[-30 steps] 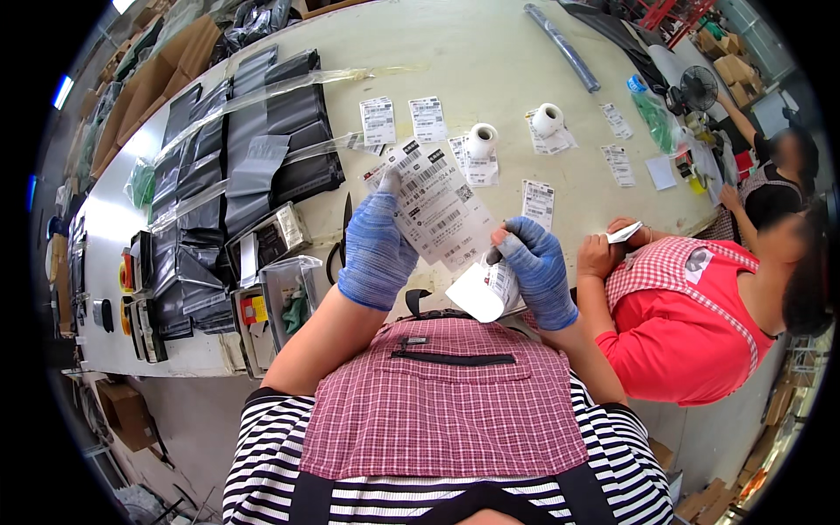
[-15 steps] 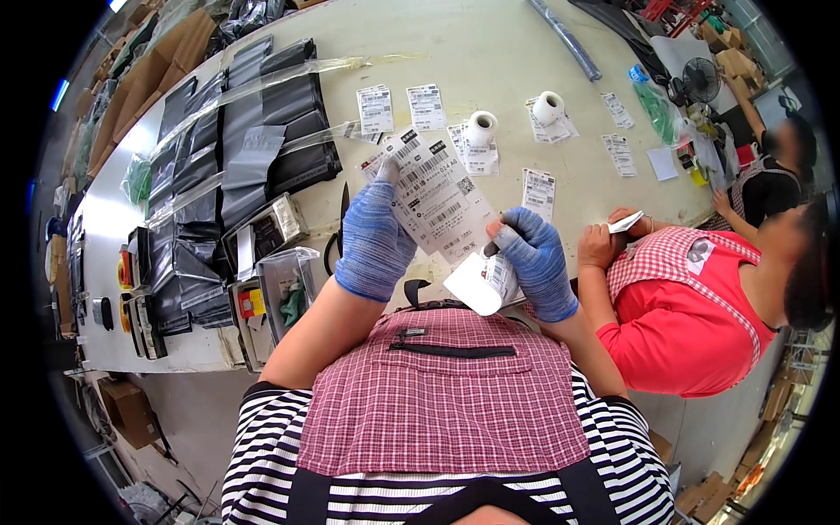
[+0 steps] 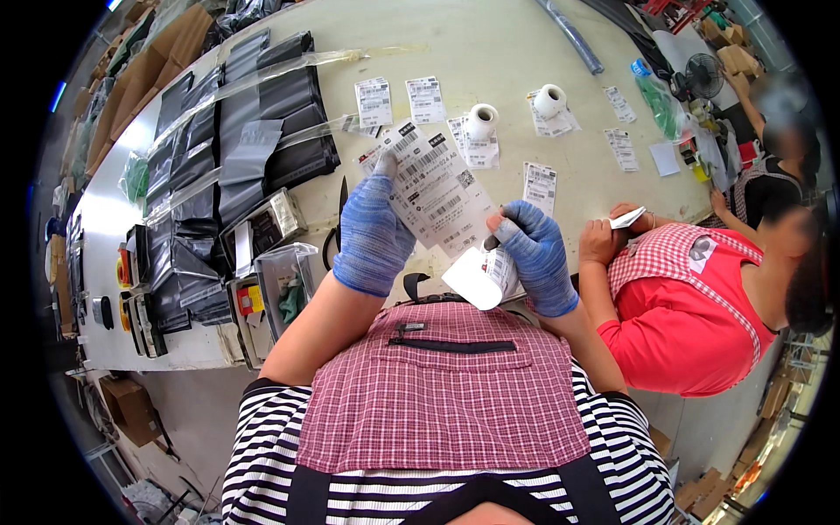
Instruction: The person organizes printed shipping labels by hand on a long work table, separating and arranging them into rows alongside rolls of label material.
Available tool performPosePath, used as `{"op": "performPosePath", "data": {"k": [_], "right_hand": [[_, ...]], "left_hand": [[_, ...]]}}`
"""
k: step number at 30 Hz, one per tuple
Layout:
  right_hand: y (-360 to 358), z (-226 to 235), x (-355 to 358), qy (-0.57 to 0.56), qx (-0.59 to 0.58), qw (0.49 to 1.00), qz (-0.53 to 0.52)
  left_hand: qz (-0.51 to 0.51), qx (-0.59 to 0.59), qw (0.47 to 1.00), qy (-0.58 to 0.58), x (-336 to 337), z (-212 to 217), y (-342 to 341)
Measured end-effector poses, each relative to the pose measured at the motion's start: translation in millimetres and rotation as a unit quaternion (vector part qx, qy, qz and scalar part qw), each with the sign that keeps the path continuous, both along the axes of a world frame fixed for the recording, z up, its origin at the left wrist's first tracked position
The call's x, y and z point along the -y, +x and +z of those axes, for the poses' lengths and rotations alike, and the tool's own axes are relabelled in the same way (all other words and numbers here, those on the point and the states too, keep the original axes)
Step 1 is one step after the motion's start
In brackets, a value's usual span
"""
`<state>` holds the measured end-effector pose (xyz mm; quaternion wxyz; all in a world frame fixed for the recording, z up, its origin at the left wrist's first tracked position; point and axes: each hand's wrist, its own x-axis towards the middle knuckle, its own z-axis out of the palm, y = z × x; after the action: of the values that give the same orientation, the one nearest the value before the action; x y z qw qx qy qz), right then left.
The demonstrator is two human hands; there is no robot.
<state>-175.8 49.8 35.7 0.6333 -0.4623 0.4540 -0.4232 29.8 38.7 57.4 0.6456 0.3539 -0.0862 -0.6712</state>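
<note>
My left hand (image 3: 374,229), in a blue knitted glove, pinches the upper left edge of some white printed shipping labels (image 3: 440,191), with the thumb on top. They fan out slightly over one another. My right hand (image 3: 532,254), gloved alike with bare-looking thumb and finger tips, is closed round a curled strip of labels (image 3: 483,276) whose white blank side hangs toward my apron. The right thumb and finger tips meet the lower right corner of the fanned labels. Whether the strip and the fanned labels are joined is hidden.
Label rolls (image 3: 482,122) stand on labels across the table (image 3: 385,22). Grey plastic mailing bags (image 3: 262,114) lie at left under clear straps. Black scissors (image 3: 338,229) and a clear bin (image 3: 289,278) are near my left arm. A co-worker in red (image 3: 674,319) sits at right.
The fanned labels have come closer together, and their lower end sits nearer my right thumb. Both hands have shifted only slightly.
</note>
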Motion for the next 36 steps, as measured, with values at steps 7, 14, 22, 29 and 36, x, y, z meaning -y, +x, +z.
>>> {"op": "performPosePath", "data": {"k": [7, 14, 22, 29, 36], "right_hand": [[-0.9, -0.3, 0.8, 0.012, 0.006, 1.000, 0.002], [-4.0, -6.8, 7.3, -0.025, 0.023, 0.999, -0.029], [-10.7, -19.0, 18.9, -0.013, 0.011, 0.997, -0.071], [-15.1, -32.4, 38.2, -0.045, 0.025, 0.980, -0.193], [-17.7, -54.4, 64.8, -0.167, -0.068, 0.934, -0.308]], "left_hand": [[-0.011, -0.006, 1.000, 0.005, 1.2, -2.4, 0.4], [-0.012, -0.026, 0.999, -0.023, 3.9, -5.3, 2.7], [-0.024, -0.010, 1.000, 0.016, 14.2, -12.2, -1.5], [-0.105, 0.007, 0.994, -0.025, 18.9, -17.7, -4.5], [-0.396, 0.212, 0.887, -0.109, 8.3, -14.7, -25.2]]}}
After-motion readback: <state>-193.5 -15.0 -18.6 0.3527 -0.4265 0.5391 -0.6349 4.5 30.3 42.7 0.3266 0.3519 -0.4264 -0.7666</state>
